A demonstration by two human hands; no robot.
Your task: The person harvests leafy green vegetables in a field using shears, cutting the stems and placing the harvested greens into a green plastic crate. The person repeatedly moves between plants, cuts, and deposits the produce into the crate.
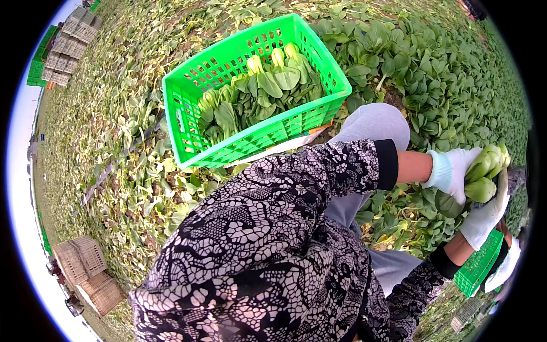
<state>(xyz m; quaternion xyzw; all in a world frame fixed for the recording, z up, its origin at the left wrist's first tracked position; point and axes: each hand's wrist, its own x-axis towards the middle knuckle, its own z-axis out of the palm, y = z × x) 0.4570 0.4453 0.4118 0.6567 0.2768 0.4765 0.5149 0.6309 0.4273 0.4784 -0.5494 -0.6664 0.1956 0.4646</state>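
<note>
Both my hands, in white gloves, are out at the right side. Several pale-green bok choy heads (483, 171) are gathered between them, stems upward, with some dark leaves hanging below. My left hand (456, 169) is closed around their near side. My right hand (485, 219) comes up from below and curls its fingers along their outer side. A bright green plastic crate (256, 134) stands left of my knee. Inside it, bok choy (268, 85) lies packed with leaves and pale stem ends showing.
Growing bok choy (433, 85) spreads along the upper right. Cut leaves (122, 142) litter the ground on the left. Stacked crates (71, 43) stand at the far left, more crates (88, 271) at the lower left. Another person's gloved hand (507, 267) is beside a green crate (480, 262) at the lower right.
</note>
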